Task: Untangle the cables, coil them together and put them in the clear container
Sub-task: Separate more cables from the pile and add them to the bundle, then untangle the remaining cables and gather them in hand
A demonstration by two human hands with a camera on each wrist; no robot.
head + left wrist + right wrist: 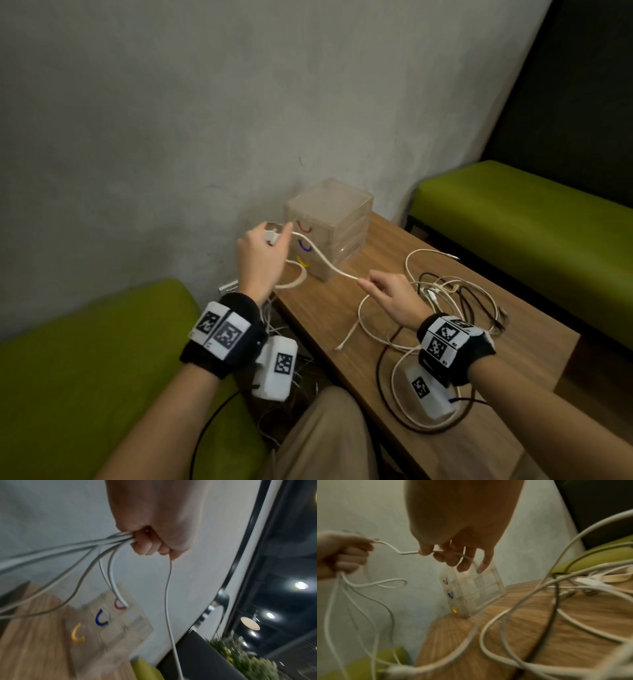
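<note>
My left hand (262, 255) is raised left of the clear container (330, 228) and grips several loops of white cable (96, 547) in its fist (150, 543). A stretch of that white cable (322, 258) runs down to my right hand (387, 291), which pinches it between thumb and forefinger (424, 551) above the table. The container is a clear box of three drawers with red, blue and yellow handles, standing on the wooden table (342, 308) against the wall. A tangle of white and black cables (445, 298) lies on the table by my right wrist.
Green benches flank the table, one at the left (85, 342) and one at the far right (531, 216). A grey wall (205, 120) stands right behind the container. More thin cables hang off the table's left edge (274, 329) near my knee.
</note>
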